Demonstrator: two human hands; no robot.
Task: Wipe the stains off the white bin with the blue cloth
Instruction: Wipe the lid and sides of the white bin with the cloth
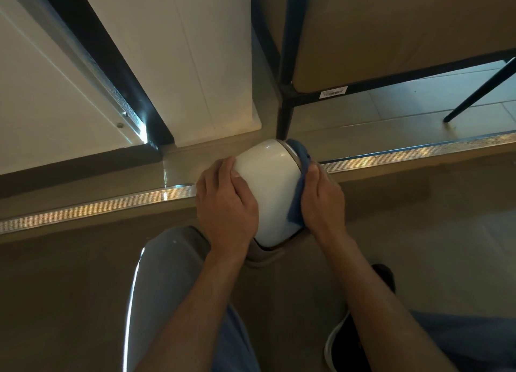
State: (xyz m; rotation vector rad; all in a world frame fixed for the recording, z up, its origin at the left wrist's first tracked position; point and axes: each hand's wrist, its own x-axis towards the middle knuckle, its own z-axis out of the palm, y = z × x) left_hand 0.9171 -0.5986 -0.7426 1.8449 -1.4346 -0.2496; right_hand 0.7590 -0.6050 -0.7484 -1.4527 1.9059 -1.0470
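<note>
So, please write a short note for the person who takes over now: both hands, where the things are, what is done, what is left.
Left hand: rests on the left side of the bin, steadying it.
Right hand: presses the cloth on the bin's right side.
Bin: on the floor by the metal strip.
Done: wiping is under way; the visible side shows no stains.
Left: cannot see the far sides; check and wipe them.

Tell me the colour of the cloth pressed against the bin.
Blue. The cloth shows best in the head view, between the right hand and the white bin.
</note>
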